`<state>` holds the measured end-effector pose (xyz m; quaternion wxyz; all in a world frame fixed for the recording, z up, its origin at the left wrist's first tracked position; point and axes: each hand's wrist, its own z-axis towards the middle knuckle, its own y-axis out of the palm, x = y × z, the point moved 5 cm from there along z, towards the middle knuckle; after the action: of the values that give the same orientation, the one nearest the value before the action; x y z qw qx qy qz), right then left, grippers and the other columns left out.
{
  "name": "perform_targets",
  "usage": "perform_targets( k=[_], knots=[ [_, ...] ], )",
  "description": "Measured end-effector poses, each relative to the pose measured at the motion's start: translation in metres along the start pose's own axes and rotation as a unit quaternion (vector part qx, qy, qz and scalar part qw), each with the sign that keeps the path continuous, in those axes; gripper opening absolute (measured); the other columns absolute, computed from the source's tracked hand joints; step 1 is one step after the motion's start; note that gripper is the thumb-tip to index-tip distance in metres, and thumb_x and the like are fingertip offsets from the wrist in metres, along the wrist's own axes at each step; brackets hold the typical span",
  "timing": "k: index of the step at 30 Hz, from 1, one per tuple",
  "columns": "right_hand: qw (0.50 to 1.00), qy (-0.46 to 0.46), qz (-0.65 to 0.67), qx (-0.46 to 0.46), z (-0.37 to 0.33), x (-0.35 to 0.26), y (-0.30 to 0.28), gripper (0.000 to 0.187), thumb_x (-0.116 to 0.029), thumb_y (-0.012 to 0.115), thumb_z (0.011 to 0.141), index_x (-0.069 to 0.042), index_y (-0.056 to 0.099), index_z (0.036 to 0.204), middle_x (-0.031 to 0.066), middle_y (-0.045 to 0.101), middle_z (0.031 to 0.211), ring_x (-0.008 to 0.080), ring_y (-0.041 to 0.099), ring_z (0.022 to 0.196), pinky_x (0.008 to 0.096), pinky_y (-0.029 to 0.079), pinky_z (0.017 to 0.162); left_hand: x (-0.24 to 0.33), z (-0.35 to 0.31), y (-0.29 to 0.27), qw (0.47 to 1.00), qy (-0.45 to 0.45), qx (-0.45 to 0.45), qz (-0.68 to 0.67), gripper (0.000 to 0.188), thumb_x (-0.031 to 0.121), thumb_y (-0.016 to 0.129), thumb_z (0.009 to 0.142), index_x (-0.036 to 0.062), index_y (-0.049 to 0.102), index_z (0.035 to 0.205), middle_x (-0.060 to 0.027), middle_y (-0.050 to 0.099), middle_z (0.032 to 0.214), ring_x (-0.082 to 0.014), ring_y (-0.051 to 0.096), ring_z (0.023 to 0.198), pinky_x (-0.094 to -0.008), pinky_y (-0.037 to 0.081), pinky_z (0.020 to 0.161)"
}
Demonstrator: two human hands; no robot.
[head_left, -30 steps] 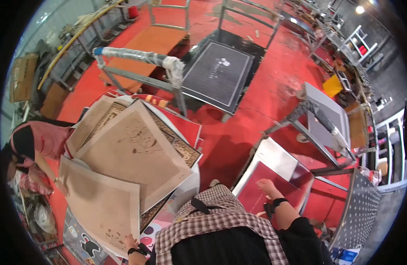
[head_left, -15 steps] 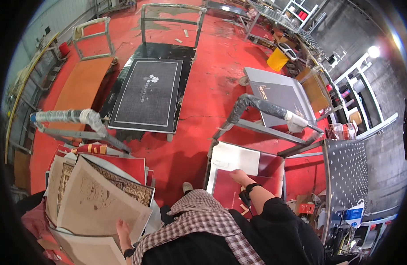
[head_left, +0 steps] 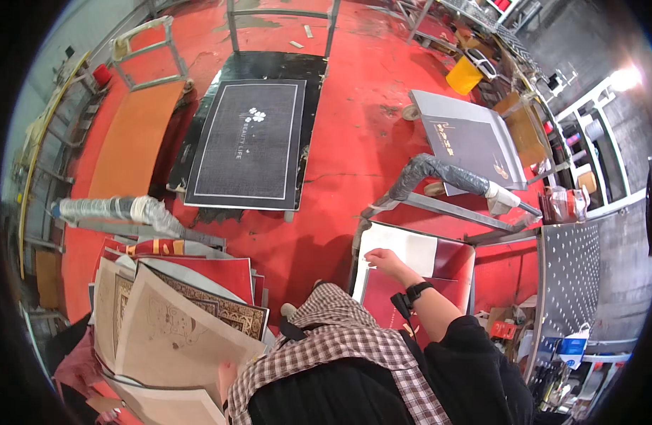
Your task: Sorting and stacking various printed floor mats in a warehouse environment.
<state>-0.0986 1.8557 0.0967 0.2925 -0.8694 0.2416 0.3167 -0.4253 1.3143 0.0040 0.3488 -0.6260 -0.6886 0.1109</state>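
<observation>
1. My left hand [head_left: 227, 374] sits low by my checked shirt [head_left: 326, 347], fingers pinched on the bottom edge of a beige mat [head_left: 173, 333], which is lifted and tilted off the stack of mats [head_left: 198, 283] on my left.
2. My right hand [head_left: 387, 263] is out over the red mat [head_left: 411, 290] on the stand to my right, palm down, fingers loosely spread, touching it just beside the white sheet [head_left: 404, 246]; it grips nothing that I can see.
3. To do this well, I judge: keep the pinch firm, peel one mat only, and press the red one flat so it doesn't slide.
4. Further out, a wrapped bar [head_left: 120, 210] is beyond the stack, another wrapped bar [head_left: 446, 173] beyond the stand.
5. Far: a black mat [head_left: 248, 142] on the red floor [head_left: 354, 92], a grey mat [head_left: 467, 142] to the right.
</observation>
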Motion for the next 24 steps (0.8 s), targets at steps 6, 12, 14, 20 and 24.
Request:
perform_targets(
  k=[6,12,14,20,24],
  knots=[
    [0.984,-0.030,0.145,0.097,0.003,-0.049,-0.089,0.024,-0.018,0.049,0.086,-0.003,0.057,0.102,0.0042,0.059,0.096,0.0136,0.057,0.087,0.0270,0.043,0.075,0.175,0.091,-0.005,0.973,0.205,-0.024,-0.099,0.043,0.021,0.054,0.081,-0.0014,0.045,0.117,-0.0084,0.059,0.082,-0.0163,0.054,0.074,-0.0274,0.044,0.068],
    [0.957,-0.123,0.231,0.125,0.041,-0.151,-0.195,0.023,-0.012,0.045,0.088,0.001,0.054,0.105,0.0071,0.059,0.098,0.0143,0.056,0.090,0.0250,0.043,0.080,0.395,0.156,-0.032,0.965,0.246,-0.034,-0.086,0.041,0.021,0.054,0.082,-0.0008,0.048,0.116,-0.0078,0.059,0.086,-0.0148,0.054,0.081,-0.0272,0.043,0.074],
    [0.947,-0.127,0.266,0.129,0.059,-0.169,-0.229,0.024,-0.014,0.046,0.088,0.000,0.054,0.105,0.0069,0.059,0.099,0.0142,0.056,0.090,0.0254,0.044,0.080,0.466,0.169,-0.026,0.956,0.256,-0.050,-0.137,0.040,0.020,0.053,0.083,-0.0014,0.047,0.116,-0.0064,0.059,0.086,-0.0131,0.053,0.080,-0.0263,0.043,0.074],
    [0.913,-0.121,0.341,0.189,0.098,-0.182,-0.332,0.027,-0.018,0.045,0.089,0.000,0.053,0.107,0.0089,0.057,0.102,0.0155,0.056,0.093,0.0268,0.043,0.081,0.670,0.199,-0.004,0.946,0.277,-0.164,-0.027,0.037,0.016,0.051,0.084,0.0002,0.047,0.117,-0.0038,0.058,0.087,-0.0097,0.052,0.079,-0.0249,0.042,0.072],
    [0.883,-0.097,0.377,0.261,0.131,-0.166,-0.394,0.029,-0.020,0.045,0.089,0.000,0.052,0.109,0.0094,0.057,0.102,0.0165,0.056,0.093,0.0270,0.043,0.081,0.785,0.257,0.007,0.926,0.328,-0.172,0.065,0.037,0.015,0.053,0.082,0.0002,0.047,0.116,-0.0059,0.059,0.090,-0.0120,0.054,0.080,-0.0264,0.043,0.072]
  ],
)
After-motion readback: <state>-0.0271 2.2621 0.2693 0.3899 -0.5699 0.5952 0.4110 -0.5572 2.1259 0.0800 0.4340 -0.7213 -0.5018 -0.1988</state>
